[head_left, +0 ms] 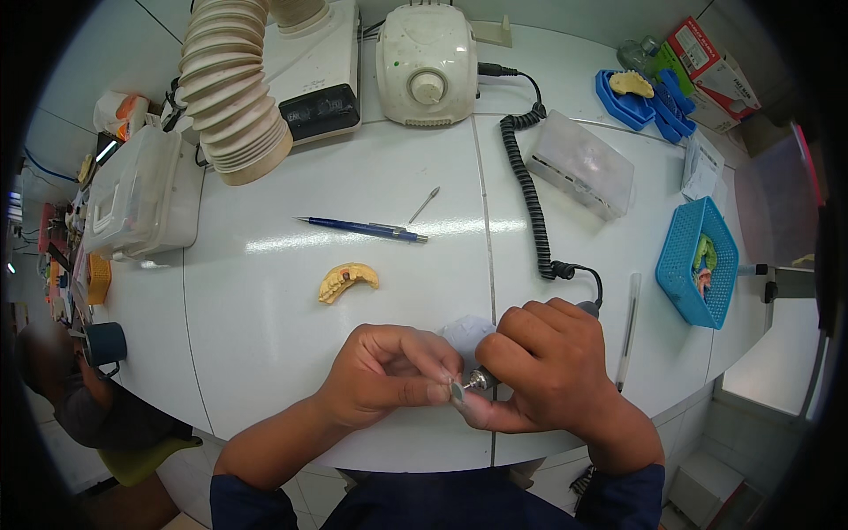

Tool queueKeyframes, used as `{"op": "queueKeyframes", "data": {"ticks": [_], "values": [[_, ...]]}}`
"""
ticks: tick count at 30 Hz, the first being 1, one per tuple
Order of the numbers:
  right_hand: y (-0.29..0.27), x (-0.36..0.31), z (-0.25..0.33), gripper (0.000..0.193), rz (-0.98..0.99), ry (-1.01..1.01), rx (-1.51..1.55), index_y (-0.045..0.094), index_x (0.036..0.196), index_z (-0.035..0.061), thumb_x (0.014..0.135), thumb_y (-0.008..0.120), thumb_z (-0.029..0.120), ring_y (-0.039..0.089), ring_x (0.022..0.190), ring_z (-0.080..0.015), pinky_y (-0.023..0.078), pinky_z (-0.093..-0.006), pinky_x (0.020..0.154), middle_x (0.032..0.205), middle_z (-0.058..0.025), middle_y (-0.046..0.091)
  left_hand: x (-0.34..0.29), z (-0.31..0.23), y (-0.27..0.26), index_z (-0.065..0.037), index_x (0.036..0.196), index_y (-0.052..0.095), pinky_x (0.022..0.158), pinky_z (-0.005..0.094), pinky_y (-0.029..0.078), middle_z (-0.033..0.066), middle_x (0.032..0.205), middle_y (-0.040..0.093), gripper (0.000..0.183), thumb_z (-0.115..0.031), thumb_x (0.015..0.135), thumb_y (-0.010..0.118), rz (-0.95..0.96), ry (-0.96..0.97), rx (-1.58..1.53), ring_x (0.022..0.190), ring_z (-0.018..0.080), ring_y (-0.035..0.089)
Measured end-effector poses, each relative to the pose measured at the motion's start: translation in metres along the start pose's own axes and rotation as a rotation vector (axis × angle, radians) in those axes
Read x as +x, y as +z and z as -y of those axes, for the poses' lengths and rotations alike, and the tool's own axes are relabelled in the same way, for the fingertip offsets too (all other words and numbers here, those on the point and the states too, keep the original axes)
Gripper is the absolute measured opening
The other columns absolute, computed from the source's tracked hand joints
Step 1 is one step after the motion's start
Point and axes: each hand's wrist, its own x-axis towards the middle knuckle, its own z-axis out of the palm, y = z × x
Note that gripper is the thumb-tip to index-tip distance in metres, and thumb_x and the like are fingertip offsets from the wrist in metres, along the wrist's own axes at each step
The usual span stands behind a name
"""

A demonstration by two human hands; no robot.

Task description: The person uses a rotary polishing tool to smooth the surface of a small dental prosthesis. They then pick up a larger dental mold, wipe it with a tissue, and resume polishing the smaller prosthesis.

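Note:
My right hand point(555, 364) is wrapped around a rotary handpiece point(482, 378), whose metal nose points left. A small grey-green disc point(457, 392) sits at its tip. Thumb and fingers of my left hand point(380, 364) pinch together right beside the disc; whatever lies between them is too small and covered to name. Beyond my left hand a yellow dental arch model point(348, 281) with one reddish-brown spot rests on the table. Farther back lie a blue mechanical pencil point(364, 229) and a slim metal bur point(425, 204). Something pale and rounded point(468, 332) shows behind my hands.
A black coiled cord point(523, 172) links the handpiece to the cream control box point(427, 66). The ribbed suction hose point(231, 93) hangs at back left. A clear case point(581, 165), pen point(629, 331) and blue basket point(698, 263) stand right. Another person point(97, 397) sits far left.

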Motion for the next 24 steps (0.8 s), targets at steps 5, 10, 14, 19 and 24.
{"op": "queueKeyframes", "data": {"ticks": [5,10,14,19,24], "values": [[-0.0005,-0.0005,0.0001,0.031,0.007,0.001,-0.007,0.056,0.071,0.0165,0.072,0.078,0.038,0.050,0.054,-0.0161,0.036,-0.0296,0.052,0.064,-0.0003,0.044,0.0004,-0.0011,0.0007,-0.003,0.091,0.069,0.093,0.0321,0.051,0.0143,0.103,0.068,0.016,0.011,0.082,0.073,0.001,-0.006,0.003,0.097,0.0180,0.066],[-0.0013,-0.0004,-0.0002,0.032,-0.012,-0.001,-0.011,0.056,0.071,0.0168,0.071,0.078,0.039,0.050,0.054,-0.0158,0.035,-0.0299,0.051,0.064,0.0001,0.044,-0.0001,-0.0012,0.0007,-0.003,0.090,0.069,0.092,0.0322,0.051,0.0141,0.101,0.068,0.016,0.010,0.081,0.073,-0.006,-0.016,0.007,0.097,0.0177,0.066],[-0.0020,-0.0002,0.0003,0.032,-0.017,0.004,-0.020,0.056,0.071,0.0171,0.070,0.078,0.039,0.050,0.055,-0.0155,0.035,-0.0299,0.052,0.064,0.0005,0.044,0.0002,-0.0010,0.0018,-0.003,0.089,0.069,0.090,0.0325,0.051,0.0140,0.100,0.069,0.015,0.009,0.081,0.074,-0.007,-0.009,0.012,0.095,0.0176,0.065],[-0.0023,-0.0007,0.0004,0.031,-0.008,0.006,-0.021,0.057,0.071,0.0175,0.070,0.078,0.040,0.050,0.055,-0.0154,0.035,-0.0300,0.052,0.064,0.0007,0.044,0.0004,-0.0015,0.0019,-0.003,0.088,0.070,0.089,0.0324,0.051,0.0141,0.099,0.069,0.014,0.008,0.081,0.075,-0.001,-0.010,0.025,0.094,0.0178,0.065],[-0.0031,-0.0007,0.0006,0.030,0.003,0.003,-0.015,0.057,0.071,0.0177,0.070,0.078,0.040,0.050,0.055,-0.0154,0.035,-0.0300,0.052,0.064,0.0009,0.044,-0.0002,-0.0020,0.0026,-0.003,0.088,0.070,0.089,0.0321,0.051,0.0141,0.099,0.069,0.014,0.007,0.081,0.075,-0.013,-0.025,0.030,0.094,0.0176,0.065]]}}
